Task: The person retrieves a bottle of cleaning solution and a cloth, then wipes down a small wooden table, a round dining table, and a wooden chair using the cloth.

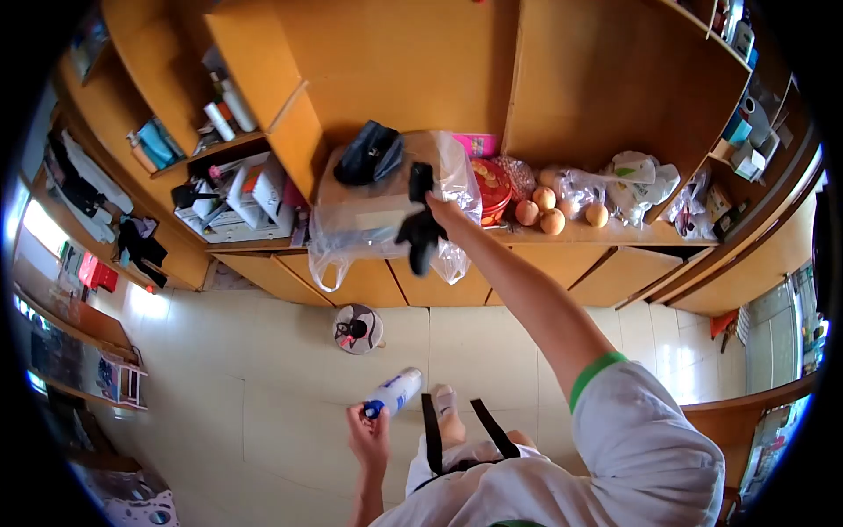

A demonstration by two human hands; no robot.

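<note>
My left hand (371, 436) is closed around the blue-capped end of a white plastic bottle (398, 390) with blue print, which it holds tilted above the floor. My right arm reaches forward to the shelf, and my right hand (446, 215) is closed on a black object (421, 237) with a flat rectangular upper part and a bulky lower part; its kind is unclear. Behind it, a large box or bundle in clear plastic (356, 211) sits on the shelf, with a dark bag (370, 154) lying on top.
On the shelf to the right are a red round tin (492, 191), several peach-coloured fruits (551, 221) and plastic bags (641, 180). A white organizer (250, 198) stands left. A small round stool (358, 329) is on the tiled floor (290, 395), near the cabinet doors.
</note>
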